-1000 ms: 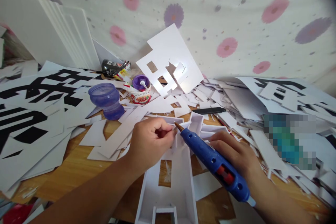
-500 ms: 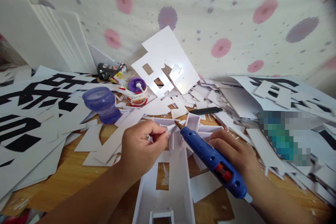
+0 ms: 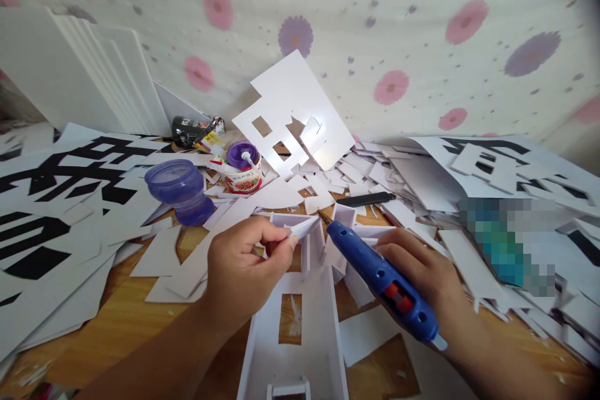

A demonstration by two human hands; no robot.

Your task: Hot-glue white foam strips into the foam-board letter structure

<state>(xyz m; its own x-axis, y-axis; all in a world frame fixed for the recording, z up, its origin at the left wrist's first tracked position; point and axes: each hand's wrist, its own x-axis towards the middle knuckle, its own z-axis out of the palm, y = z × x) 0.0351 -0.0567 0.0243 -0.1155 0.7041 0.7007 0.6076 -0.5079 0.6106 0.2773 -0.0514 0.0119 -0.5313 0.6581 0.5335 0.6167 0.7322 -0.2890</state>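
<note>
**Left hand and nozzle drawn slightly apart**

Since the earlier frame, the gap between the left hand's (image 3: 248, 262) fingertips and the glue gun's nozzle (image 3: 324, 218) had widened, exposing more of the pale strip (image 3: 304, 227). Positions are read from the view's centre. At 7 o'clock, the left hand was pinched narrow on the strip, which pointed towards 1 o'clock. Between 4 and 5 o'clock, the right hand (image 3: 422, 262) was closed around the blue glue gun (image 3: 360, 257), though its grip was partly hidden. The open-topped white structure (image 3: 316, 325) lay at 6 o'clock. The strip appeared light, fairly stiff and easily creased, best pinched at the end away from the nozzle; the gun, probably heavier, was best held by its body, clear of the tip.
</note>
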